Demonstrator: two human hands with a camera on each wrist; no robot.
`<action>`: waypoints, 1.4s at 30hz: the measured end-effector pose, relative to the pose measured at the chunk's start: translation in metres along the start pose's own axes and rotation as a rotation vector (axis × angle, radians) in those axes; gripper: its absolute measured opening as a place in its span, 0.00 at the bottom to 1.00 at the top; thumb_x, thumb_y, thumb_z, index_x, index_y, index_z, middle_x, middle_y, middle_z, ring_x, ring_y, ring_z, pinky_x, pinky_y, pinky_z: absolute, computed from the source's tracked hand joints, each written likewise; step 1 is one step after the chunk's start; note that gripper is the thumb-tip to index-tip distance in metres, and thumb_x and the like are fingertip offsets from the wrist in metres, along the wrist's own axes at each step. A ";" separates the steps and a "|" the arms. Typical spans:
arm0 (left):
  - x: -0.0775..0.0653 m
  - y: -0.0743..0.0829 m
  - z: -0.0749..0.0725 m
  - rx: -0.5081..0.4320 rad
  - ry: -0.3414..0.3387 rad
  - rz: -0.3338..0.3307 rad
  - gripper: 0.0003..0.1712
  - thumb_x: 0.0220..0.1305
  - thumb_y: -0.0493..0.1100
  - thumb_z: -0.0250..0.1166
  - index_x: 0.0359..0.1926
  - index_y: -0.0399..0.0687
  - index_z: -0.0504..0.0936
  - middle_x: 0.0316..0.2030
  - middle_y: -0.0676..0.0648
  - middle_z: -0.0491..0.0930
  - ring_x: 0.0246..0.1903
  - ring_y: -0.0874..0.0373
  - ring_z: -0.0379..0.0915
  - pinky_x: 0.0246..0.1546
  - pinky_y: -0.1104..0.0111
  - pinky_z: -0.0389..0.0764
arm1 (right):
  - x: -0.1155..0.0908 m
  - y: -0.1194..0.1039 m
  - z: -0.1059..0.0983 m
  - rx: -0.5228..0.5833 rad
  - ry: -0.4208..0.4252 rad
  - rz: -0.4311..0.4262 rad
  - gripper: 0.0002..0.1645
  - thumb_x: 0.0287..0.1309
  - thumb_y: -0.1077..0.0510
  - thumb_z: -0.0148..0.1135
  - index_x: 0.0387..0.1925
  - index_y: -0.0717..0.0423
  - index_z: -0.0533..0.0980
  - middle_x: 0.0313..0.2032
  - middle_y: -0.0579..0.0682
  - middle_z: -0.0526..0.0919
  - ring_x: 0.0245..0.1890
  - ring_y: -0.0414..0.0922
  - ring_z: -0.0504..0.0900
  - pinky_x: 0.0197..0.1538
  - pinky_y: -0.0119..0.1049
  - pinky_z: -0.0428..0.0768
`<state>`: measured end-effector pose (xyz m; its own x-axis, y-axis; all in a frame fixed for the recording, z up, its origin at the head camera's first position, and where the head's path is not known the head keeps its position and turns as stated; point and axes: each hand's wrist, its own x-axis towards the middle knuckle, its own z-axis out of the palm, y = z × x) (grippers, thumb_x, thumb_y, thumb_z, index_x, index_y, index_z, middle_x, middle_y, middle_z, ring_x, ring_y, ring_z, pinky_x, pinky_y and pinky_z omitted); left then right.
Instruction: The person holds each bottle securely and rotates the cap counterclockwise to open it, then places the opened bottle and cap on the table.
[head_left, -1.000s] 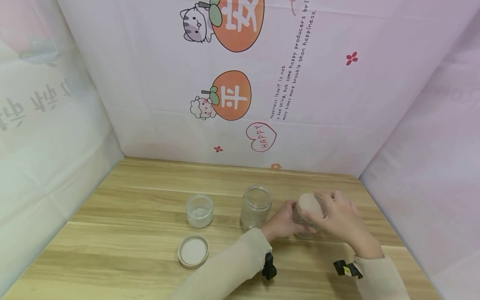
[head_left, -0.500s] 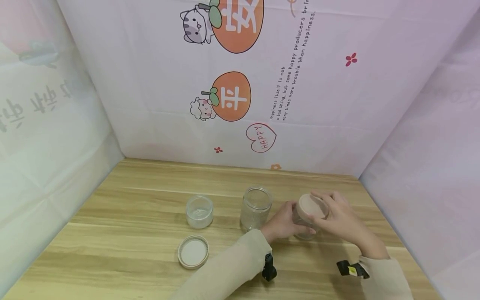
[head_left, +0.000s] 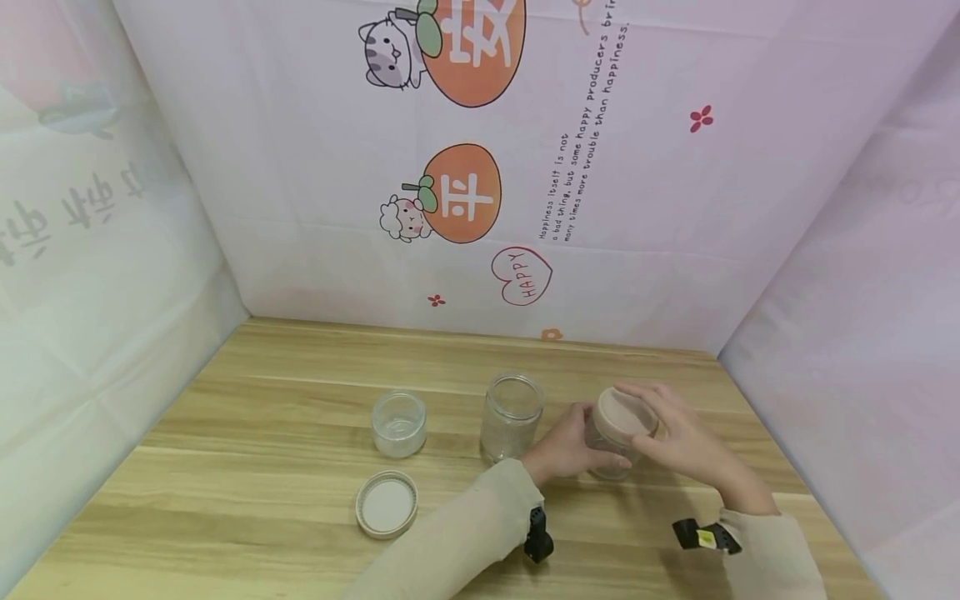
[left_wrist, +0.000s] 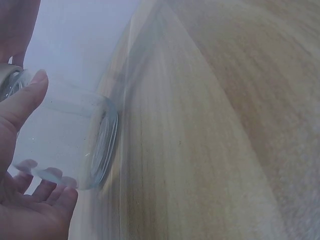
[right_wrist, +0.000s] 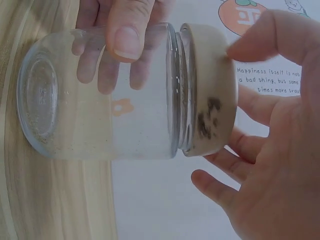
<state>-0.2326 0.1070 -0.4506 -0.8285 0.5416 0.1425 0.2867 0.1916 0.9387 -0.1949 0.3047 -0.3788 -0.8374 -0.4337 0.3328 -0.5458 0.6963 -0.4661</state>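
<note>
At the right of the head view, my left hand [head_left: 562, 446] holds a clear glass jar [right_wrist: 145, 127] around its side, the thumb in front and fingers behind. A beige lid [head_left: 622, 412] sits on the mouth of this jar; dark smudges mark its rim in the right wrist view. My right hand [head_left: 686, 437] grips the lid by its edge, thumb on one side and fingers on the other. In the left wrist view the jar's base shows close to the tabletop.
A taller open glass jar [head_left: 512, 425] stands just left of my left hand. Farther left are a short open glass jar [head_left: 399, 429] and a loose beige lid [head_left: 386, 504], inside up, on the wooden table [head_left: 262, 433]. Printed cloth [head_left: 637, 283] hangs around the table.
My right thumb has moved rightward along the lid's front edge and the forefinger leftward at its back, a counterclockwise turn seen from above. My left hand and the jar have stayed put.
</note>
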 end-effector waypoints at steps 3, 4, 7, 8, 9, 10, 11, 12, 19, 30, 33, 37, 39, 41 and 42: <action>0.000 0.000 0.000 0.002 -0.002 -0.002 0.49 0.52 0.48 0.81 0.69 0.44 0.64 0.61 0.51 0.70 0.61 0.61 0.67 0.64 0.65 0.67 | 0.002 0.001 0.001 0.019 -0.018 -0.020 0.39 0.54 0.65 0.65 0.69 0.57 0.67 0.61 0.60 0.71 0.56 0.60 0.71 0.45 0.65 0.76; 0.000 0.000 0.000 0.000 -0.004 0.000 0.48 0.52 0.48 0.81 0.69 0.44 0.64 0.61 0.51 0.70 0.61 0.61 0.67 0.64 0.65 0.67 | 0.003 0.002 0.001 0.030 -0.024 -0.025 0.39 0.55 0.65 0.64 0.69 0.58 0.67 0.61 0.61 0.71 0.56 0.60 0.72 0.45 0.63 0.77; 0.000 0.001 0.000 -0.007 -0.011 0.003 0.47 0.52 0.48 0.80 0.68 0.45 0.65 0.60 0.52 0.71 0.60 0.61 0.68 0.63 0.66 0.68 | 0.006 0.003 0.003 0.069 -0.041 -0.046 0.37 0.56 0.66 0.61 0.69 0.60 0.66 0.61 0.61 0.70 0.56 0.61 0.71 0.46 0.62 0.77; 0.000 0.000 0.000 -0.008 -0.013 0.001 0.47 0.52 0.48 0.80 0.68 0.44 0.64 0.60 0.52 0.71 0.60 0.62 0.68 0.63 0.66 0.68 | 0.006 0.004 0.004 0.085 -0.043 -0.055 0.37 0.57 0.67 0.61 0.69 0.61 0.66 0.62 0.62 0.70 0.58 0.63 0.71 0.47 0.64 0.76; 0.000 0.000 0.000 -0.013 -0.017 0.005 0.47 0.52 0.47 0.80 0.68 0.45 0.65 0.59 0.53 0.71 0.60 0.62 0.68 0.63 0.66 0.68 | 0.007 0.004 0.004 0.098 -0.047 -0.061 0.36 0.57 0.67 0.61 0.69 0.61 0.66 0.63 0.63 0.69 0.60 0.65 0.69 0.49 0.66 0.74; 0.001 0.000 0.000 -0.021 -0.022 0.014 0.46 0.53 0.47 0.80 0.67 0.45 0.65 0.59 0.53 0.72 0.60 0.62 0.68 0.63 0.65 0.68 | 0.008 0.005 0.005 0.108 -0.047 -0.068 0.36 0.58 0.67 0.60 0.69 0.61 0.66 0.64 0.63 0.69 0.62 0.67 0.67 0.51 0.69 0.72; 0.001 0.000 0.000 -0.028 -0.027 0.024 0.45 0.53 0.46 0.80 0.67 0.45 0.66 0.58 0.54 0.72 0.60 0.62 0.68 0.63 0.65 0.68 | 0.009 0.006 0.005 0.119 -0.049 -0.074 0.36 0.58 0.67 0.60 0.69 0.61 0.66 0.65 0.64 0.68 0.64 0.69 0.64 0.53 0.72 0.69; 0.002 0.000 -0.001 -0.035 -0.032 0.037 0.44 0.53 0.46 0.80 0.66 0.45 0.67 0.57 0.55 0.73 0.59 0.63 0.68 0.63 0.65 0.68 | 0.009 0.006 0.006 0.129 -0.050 -0.076 0.35 0.58 0.67 0.60 0.69 0.61 0.66 0.67 0.64 0.67 0.66 0.72 0.60 0.55 0.75 0.66; 0.007 0.000 -0.003 -0.080 -0.079 0.168 0.33 0.54 0.40 0.79 0.60 0.49 0.76 0.51 0.62 0.79 0.56 0.69 0.72 0.63 0.68 0.68 | 0.012 0.003 0.011 0.159 -0.044 -0.003 0.32 0.65 0.60 0.60 0.70 0.52 0.67 0.71 0.63 0.62 0.71 0.72 0.51 0.56 0.80 0.59; 0.008 0.002 -0.003 -0.096 -0.083 0.173 0.29 0.53 0.37 0.79 0.55 0.45 0.78 0.45 0.59 0.81 0.45 0.69 0.77 0.52 0.68 0.78 | 0.017 -0.012 0.018 -0.255 0.138 0.108 0.43 0.54 0.32 0.70 0.64 0.52 0.74 0.61 0.61 0.72 0.60 0.63 0.68 0.57 0.69 0.63; 0.008 0.001 -0.003 -0.096 -0.067 0.127 0.31 0.52 0.39 0.80 0.56 0.44 0.77 0.45 0.58 0.80 0.45 0.68 0.77 0.50 0.70 0.78 | 0.017 -0.018 0.016 -0.370 0.150 0.125 0.47 0.50 0.25 0.68 0.61 0.52 0.76 0.57 0.62 0.75 0.54 0.64 0.72 0.55 0.69 0.65; 0.007 -0.001 -0.003 -0.094 -0.055 0.084 0.34 0.53 0.41 0.80 0.58 0.44 0.75 0.47 0.58 0.79 0.46 0.68 0.76 0.48 0.73 0.77 | 0.016 -0.024 0.012 -0.462 0.116 0.135 0.48 0.48 0.21 0.65 0.60 0.49 0.77 0.53 0.62 0.78 0.49 0.64 0.76 0.49 0.66 0.71; 0.006 0.000 -0.003 -0.080 -0.046 0.062 0.36 0.53 0.43 0.80 0.60 0.44 0.73 0.49 0.58 0.78 0.48 0.68 0.75 0.50 0.73 0.76 | 0.016 -0.025 0.011 -0.485 0.087 0.138 0.48 0.49 0.20 0.64 0.62 0.47 0.76 0.53 0.62 0.79 0.50 0.65 0.77 0.48 0.65 0.72; 0.004 0.001 -0.003 -0.056 -0.033 0.033 0.40 0.53 0.45 0.80 0.63 0.44 0.71 0.52 0.57 0.76 0.50 0.67 0.73 0.52 0.72 0.75 | 0.015 -0.024 0.010 -0.501 0.062 0.137 0.48 0.51 0.21 0.63 0.64 0.46 0.75 0.53 0.61 0.80 0.50 0.64 0.77 0.47 0.64 0.73; 0.003 0.001 -0.003 -0.048 -0.029 0.027 0.41 0.52 0.46 0.80 0.64 0.45 0.70 0.53 0.56 0.76 0.51 0.66 0.73 0.53 0.71 0.75 | 0.015 -0.024 0.010 -0.504 0.051 0.138 0.47 0.52 0.22 0.63 0.64 0.45 0.75 0.53 0.61 0.80 0.50 0.64 0.77 0.46 0.64 0.73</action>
<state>-0.2363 0.1063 -0.4479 -0.8066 0.5693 0.1594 0.2846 0.1377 0.9487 -0.1945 0.2754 -0.3707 -0.8910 -0.2986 0.3419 -0.3378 0.9393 -0.0599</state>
